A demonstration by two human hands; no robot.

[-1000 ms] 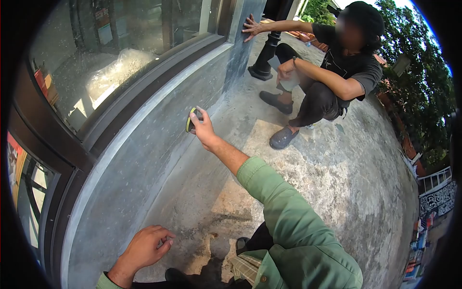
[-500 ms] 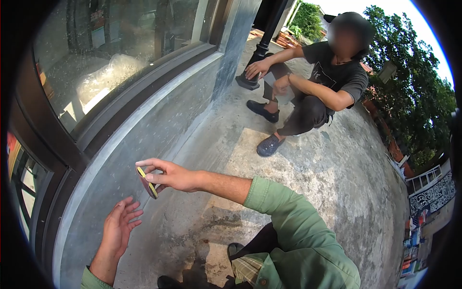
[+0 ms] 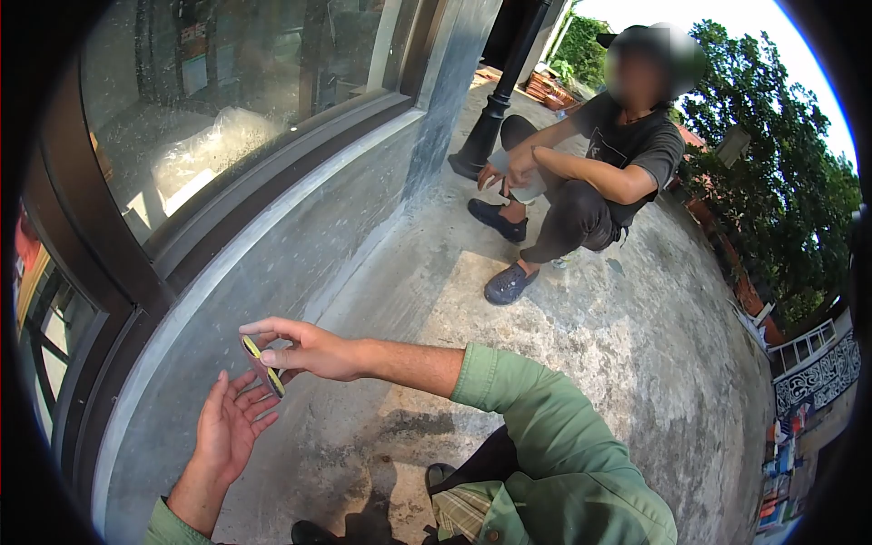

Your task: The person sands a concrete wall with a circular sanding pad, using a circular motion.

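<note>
A thin pad (image 3: 259,364), dull reddish on its face and yellow along its edge, looks like a sanding pad. My right hand (image 3: 313,352) grips it between thumb and fingers, its index finger stretched toward the wall. Just below, my left hand (image 3: 232,425) is open, palm up and fingers spread, its fingertips close to the pad's lower end. Both hands are in front of the low grey wall (image 3: 213,304) under the window.
A dark-framed window (image 3: 232,195) rises above the wall at left. Ahead, a person (image 3: 595,173) squats on the concrete floor (image 3: 581,372), hands together around a pale flat thing. Beside them is a black post (image 3: 490,118). Trees (image 3: 772,145) grow at right, near a metal railing (image 3: 817,377).
My right hand has moved down and left with the pad, closer to my open left hand. The squatting person has drawn one hand from the post to the other hand.
</note>
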